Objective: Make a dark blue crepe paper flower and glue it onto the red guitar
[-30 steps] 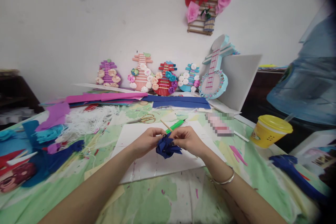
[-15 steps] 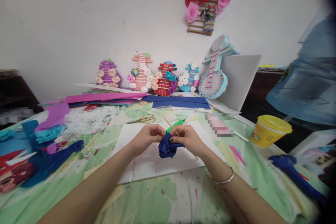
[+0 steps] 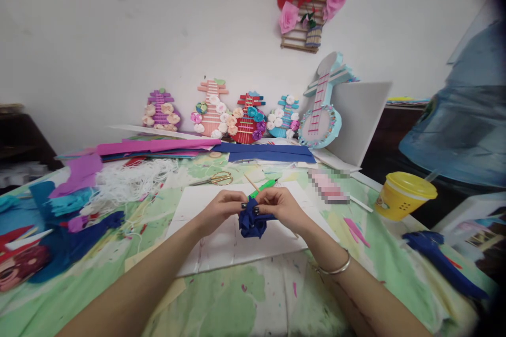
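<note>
A crumpled dark blue paper flower [image 3: 252, 224] is held between both hands, over a white board [image 3: 221, 253]. My left hand [image 3: 225, 208] pinches its upper left side, thumb nail showing. My right hand [image 3: 280, 208] pinches it from the right, where a strip of blue paper sticks out under the fingers. Just behind the hands lies a green pen-like tool [image 3: 268, 185], partly hidden, with a thin wooden stick [image 3: 251, 181] crossing near it.
Gold-handled scissors [image 3: 215, 179] lie behind the board. White yarn [image 3: 134, 181] and coloured paper are at the left. A yellow cup [image 3: 405, 195] and blue paper [image 3: 443, 263] are at the right. Decorated paper instruments [image 3: 247, 118] stand along the wall.
My left hand has shifted slightly, and its thumb now presses on the top of the blue flower. The flower has turned a little. My right hand keeps its grip.
</note>
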{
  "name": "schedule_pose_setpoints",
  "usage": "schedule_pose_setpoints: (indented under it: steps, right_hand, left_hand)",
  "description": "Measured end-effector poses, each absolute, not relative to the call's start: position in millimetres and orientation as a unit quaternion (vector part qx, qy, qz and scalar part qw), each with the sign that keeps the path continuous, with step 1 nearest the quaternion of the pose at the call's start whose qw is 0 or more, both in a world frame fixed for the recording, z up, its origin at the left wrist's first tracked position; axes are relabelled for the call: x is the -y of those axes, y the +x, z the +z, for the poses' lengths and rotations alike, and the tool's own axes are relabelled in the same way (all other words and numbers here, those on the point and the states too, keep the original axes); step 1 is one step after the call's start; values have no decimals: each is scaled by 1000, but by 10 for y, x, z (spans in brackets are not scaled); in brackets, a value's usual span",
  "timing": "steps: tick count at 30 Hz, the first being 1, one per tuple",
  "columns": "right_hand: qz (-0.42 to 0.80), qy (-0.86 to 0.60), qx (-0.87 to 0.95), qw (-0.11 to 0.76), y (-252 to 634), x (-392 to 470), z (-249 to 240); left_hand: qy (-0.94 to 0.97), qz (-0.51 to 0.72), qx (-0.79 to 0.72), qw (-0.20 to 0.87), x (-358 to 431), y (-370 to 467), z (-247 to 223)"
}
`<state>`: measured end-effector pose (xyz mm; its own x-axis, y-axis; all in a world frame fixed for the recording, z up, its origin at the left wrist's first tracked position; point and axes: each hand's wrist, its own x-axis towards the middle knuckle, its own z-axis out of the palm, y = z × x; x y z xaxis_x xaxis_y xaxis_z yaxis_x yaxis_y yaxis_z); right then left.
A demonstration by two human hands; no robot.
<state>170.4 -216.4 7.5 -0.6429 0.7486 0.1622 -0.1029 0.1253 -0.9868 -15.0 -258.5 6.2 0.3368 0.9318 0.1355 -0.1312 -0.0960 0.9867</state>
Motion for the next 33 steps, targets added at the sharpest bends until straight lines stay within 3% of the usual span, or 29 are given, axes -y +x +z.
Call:
schedule_pose_setpoints:
  steps: [13,19,28,33]
  right_hand:
    - [575,-234,707,338,1718,2212,118]
    - [532,-299,731,305,1718,2190,95]
    - [555,-302,715,300,1710,2204,103]
    - [521,-317,730,307,1711,2179,82]
  left_hand:
    - [574,487,-360,551,2575,-151,31]
    - [574,491,-398,521,2589,-123,50]
    - [575,464,-402,541,2582,-122,64]
    - [591,459,-447,491,2579,-111,89]
